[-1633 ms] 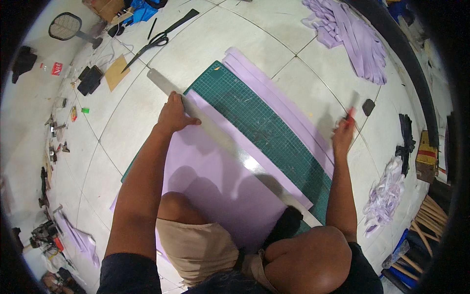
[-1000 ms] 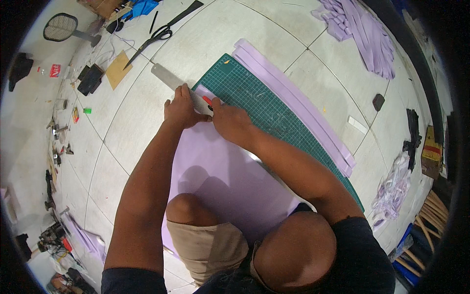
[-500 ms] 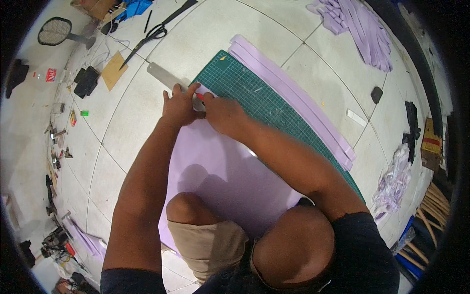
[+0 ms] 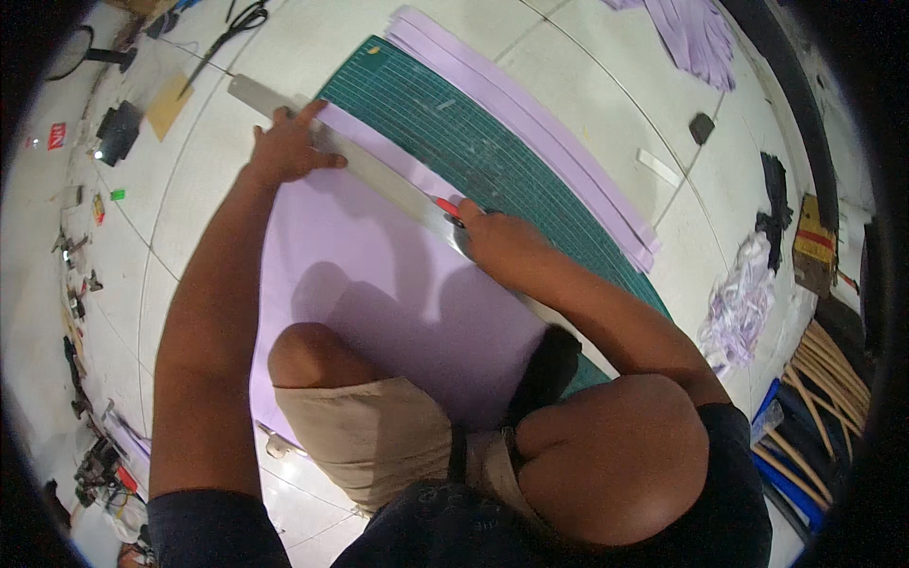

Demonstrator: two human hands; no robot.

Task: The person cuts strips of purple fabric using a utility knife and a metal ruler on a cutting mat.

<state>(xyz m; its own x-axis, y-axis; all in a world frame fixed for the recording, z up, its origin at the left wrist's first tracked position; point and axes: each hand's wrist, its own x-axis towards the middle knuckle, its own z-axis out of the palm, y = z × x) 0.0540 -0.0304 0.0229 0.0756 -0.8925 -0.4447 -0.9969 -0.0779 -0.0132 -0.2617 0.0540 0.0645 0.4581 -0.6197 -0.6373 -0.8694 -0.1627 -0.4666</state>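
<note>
Lilac fabric (image 4: 360, 246) lies spread in front of my knees, partly over a green cutting mat (image 4: 502, 156). A long metal ruler (image 4: 379, 177) rests slantwise on it, with a narrow lilac band showing along its far side. My left hand (image 4: 292, 150) presses on the ruler's far left part, fingers spread. Farther along the ruler, my right hand (image 4: 507, 248) grips a red cutter (image 4: 447, 206) at the ruler's far edge; its blade is too small to make out. Folded lilac strips (image 4: 530, 109) lie along the mat's far edge.
Black scissors (image 4: 232, 38) and a tan paper piece (image 4: 169, 109) lie at the far left. To the right are a dark block (image 4: 701, 128), a small white strip (image 4: 658, 167), a plastic bag of scraps (image 4: 740, 298) and wooden sticks (image 4: 833, 379). More lilac strips (image 4: 699, 43) lie far right.
My right hand has moved right and nearer along the ruler with the red cutter, away from my left hand. My left hand stays by the ruler's far end. The view has shifted.
</note>
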